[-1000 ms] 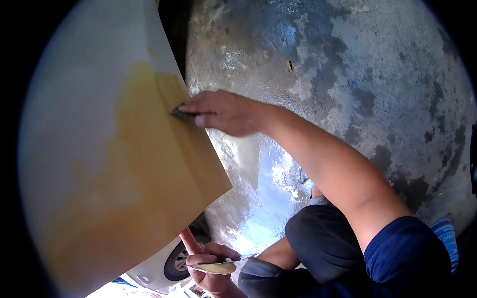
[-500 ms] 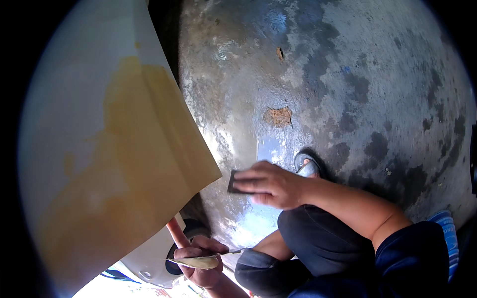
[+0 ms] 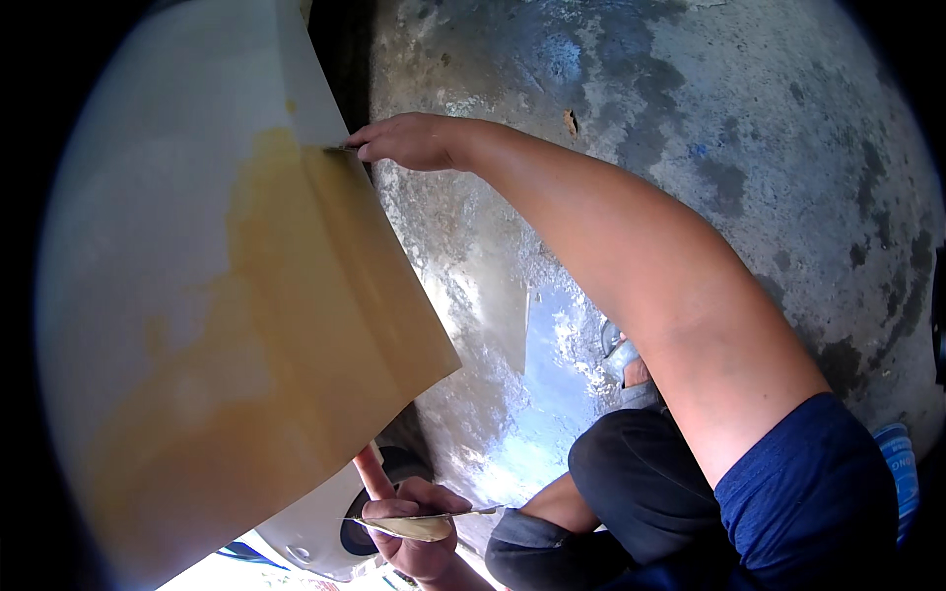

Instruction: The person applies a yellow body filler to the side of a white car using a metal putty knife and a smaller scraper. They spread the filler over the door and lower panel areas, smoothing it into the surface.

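Observation:
A pale vehicle panel [image 3: 163, 167] fills the left side, with a broad, uneven coat of yellowish filler [image 3: 296, 295] over its right part. At the panel's far right edge, my right hand [image 3: 409, 141] pinches a thin dark spreader [image 3: 340, 149], its blade lying against the surface at the top of the coat. Below the near corner, my left hand [image 3: 429, 554] grips a thin flat plate [image 3: 473, 513] seen nearly edge-on, a lump of yellowish filler [image 3: 414, 529] on it. One left finger stretches up to the panel's lower edge; the rest of that finger is hidden behind it.
Wet, stained concrete floor [image 3: 631, 108] spreads to the right, with a dry leaf [image 3: 570, 122] on it. My bent knee [image 3: 631, 463] and sandalled foot [image 3: 626, 360] are below my right arm. A blue bucket [image 3: 897, 473] stands at the right. A white vehicle part [image 3: 305, 522] shows below the panel.
My right hand has swung up and left from beside the near corner to the panel's far right edge, bringing the spreader onto the surface. The left hand still holds the plate.

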Demonstrator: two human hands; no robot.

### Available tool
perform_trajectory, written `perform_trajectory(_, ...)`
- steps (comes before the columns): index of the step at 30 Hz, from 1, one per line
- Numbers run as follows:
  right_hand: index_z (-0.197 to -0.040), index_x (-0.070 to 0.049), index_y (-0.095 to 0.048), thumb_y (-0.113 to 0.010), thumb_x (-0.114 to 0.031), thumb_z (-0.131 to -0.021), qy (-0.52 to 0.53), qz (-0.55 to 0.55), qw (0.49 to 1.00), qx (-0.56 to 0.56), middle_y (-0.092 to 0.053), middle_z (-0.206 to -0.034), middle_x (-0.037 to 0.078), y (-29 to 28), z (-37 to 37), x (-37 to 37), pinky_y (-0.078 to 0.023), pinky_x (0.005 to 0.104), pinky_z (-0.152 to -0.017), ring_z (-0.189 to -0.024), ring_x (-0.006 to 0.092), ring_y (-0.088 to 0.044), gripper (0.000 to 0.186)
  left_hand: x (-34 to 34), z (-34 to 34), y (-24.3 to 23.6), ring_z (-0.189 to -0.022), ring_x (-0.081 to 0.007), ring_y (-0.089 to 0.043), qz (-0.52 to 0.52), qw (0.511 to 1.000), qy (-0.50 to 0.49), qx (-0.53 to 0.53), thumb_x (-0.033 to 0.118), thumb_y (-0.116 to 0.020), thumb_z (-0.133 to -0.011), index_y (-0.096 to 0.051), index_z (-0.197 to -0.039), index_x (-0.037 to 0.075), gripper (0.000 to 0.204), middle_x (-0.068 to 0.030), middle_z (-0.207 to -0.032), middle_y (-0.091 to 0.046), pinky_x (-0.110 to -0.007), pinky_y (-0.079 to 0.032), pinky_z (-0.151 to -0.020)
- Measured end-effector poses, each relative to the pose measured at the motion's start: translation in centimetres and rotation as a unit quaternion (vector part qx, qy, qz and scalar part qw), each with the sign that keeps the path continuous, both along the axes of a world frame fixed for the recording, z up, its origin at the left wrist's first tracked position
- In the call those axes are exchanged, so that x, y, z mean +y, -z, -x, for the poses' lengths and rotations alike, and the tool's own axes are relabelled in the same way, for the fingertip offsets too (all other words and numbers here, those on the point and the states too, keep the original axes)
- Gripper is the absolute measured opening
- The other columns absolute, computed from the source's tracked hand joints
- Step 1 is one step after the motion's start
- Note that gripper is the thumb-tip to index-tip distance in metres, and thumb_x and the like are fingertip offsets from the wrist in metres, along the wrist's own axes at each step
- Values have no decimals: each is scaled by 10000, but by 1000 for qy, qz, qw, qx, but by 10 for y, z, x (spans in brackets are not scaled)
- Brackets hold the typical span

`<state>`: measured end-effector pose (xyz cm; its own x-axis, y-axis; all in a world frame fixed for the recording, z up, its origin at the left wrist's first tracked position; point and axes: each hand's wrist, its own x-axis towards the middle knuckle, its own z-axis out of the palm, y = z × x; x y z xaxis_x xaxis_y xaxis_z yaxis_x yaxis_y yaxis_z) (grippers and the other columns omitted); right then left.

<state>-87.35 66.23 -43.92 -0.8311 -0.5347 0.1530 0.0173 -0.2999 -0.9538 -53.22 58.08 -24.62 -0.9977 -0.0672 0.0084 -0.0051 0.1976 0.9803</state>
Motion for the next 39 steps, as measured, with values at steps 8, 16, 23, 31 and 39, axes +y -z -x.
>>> perform_trajectory(8, -1411, -109, -446, -503, -256, -933, -91, 36, 992, 83, -452, -1412, 153, 13, -105, 16, -346, 389, -1093, -1317, 312, -420, 503, -5, -1, -2, -691, -264, -627, 26, 1000, -8, -7, 36, -599, -869, -555, -1025, -46, 181, -208, -1573, -35, -345, -587, -590)
perform_trajectory(16, -1352, -26, -498, -537, -163, -917, -55, 100, 988, 101, -479, -1375, 186, 21, -236, 32, -332, 406, -1069, -1270, 341, -437, 458, 0, -7, 0, -729, -217, -603, 17, 999, -25, -12, 24, -595, -865, -556, -1085, -63, 240, -187, -1584, -24, -315, -543, -579)
perform_trajectory(23, -1331, -20, -521, -533, -177, -941, -20, 153, 986, -56, -521, -1333, 138, 22, -258, 112, -413, 328, -987, -1191, 238, -521, 421, 44, -19, 16, -1229, -293, -508, -27, 990, -135, -22, 59, -593, -906, -543, -1205, 87, 305, -261, -1436, -389, -449, -422, -1027)
perform_trajectory(31, -1250, -61, -619, -681, -166, -872, 19, 308, 951, 0, -534, -1326, 162, -46, -292, 166, -433, 389, -991, -1189, 281, -535, 397, 106, 12, 32, -1102, -177, -558, -114, 966, -232, 12, 43, -541, -941, -490, -1193, 3, 260, -120, -1195, -594, -329, -386, -1019)
perform_trajectory(39, -1111, -62, -681, -741, -187, -765, 265, -59, 939, 210, -584, -1218, 116, -64, -268, 199, -434, 432, -950, -1112, 350, -532, 373, 111, 23, 30, -1093, -199, -581, -73, 981, -151, 92, 33, -506, -957, -471, -1197, 21, 242, -128, -1180, -595, -359, -438, -1002)
